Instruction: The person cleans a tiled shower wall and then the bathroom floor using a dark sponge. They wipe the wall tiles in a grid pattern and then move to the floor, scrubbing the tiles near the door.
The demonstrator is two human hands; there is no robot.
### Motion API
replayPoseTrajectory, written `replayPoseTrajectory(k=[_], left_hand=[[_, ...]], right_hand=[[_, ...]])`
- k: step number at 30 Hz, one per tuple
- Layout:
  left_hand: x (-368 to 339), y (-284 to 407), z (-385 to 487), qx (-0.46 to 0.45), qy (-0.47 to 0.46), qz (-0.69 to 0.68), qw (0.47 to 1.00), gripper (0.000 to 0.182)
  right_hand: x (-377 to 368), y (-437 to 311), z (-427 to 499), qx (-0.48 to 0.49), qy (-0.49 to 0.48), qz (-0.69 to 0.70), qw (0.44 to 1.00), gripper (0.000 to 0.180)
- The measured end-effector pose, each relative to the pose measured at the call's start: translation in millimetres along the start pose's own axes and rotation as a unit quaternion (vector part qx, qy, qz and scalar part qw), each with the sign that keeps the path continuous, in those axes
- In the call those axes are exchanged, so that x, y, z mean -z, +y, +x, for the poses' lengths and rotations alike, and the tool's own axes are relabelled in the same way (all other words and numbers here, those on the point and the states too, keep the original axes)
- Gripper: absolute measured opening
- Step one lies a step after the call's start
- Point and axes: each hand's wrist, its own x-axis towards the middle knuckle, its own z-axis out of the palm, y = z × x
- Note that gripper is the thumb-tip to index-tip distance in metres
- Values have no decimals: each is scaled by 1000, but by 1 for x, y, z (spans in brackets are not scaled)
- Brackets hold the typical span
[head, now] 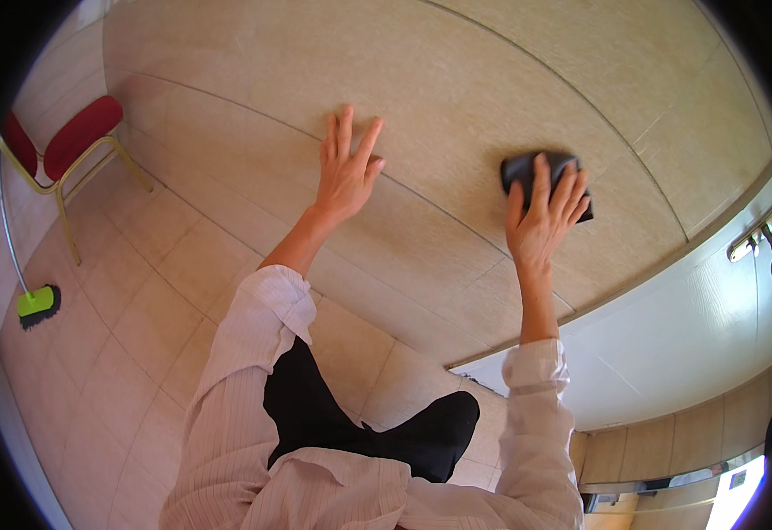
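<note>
Beige wall tiles (pixel 386 73) with dark joints rise before me. My left hand (pixel 347 175) reaches to the tiles with its fingers spread and holds nothing; some fingertips seem to touch the surface. To its right, my right hand (pixel 545 215) presses a folded dark cloth (pixel 523 169) flat against the wall. The fingers lie over the cloth, which is slightly blurred, and its lower right corner sticks out past them.
On the right is a white door (pixel 677 331) with a metal handle (pixel 771 248). A red-cushioned chair (pixel 84 136) with a gold-coloured frame stands at the left. Near it, a broom with a green head (pixel 36 303) rests on the tiled floor (pixel 141 318).
</note>
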Motion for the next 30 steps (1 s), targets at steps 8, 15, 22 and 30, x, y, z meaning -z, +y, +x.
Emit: replayPoseTrajectory(k=[8, 15, 22, 30], left_hand=[[8, -4, 4, -21, -11, 2, 1000, 76], [10, -1, 5, -39, -20, 6, 999, 79], [8, -1, 0, -21, -29, 6, 999, 79], [16, 0, 12, -22, -6, -8, 1000, 72]], right_hand=[[-54, -88, 49, 69, -17, 93, 993, 59], [-51, -46, -62, 269, -198, 113, 936, 54], [15, 37, -27, 118, -91, 43, 988, 59], [-28, -21, 128, -12, 150, -4, 989, 56]])
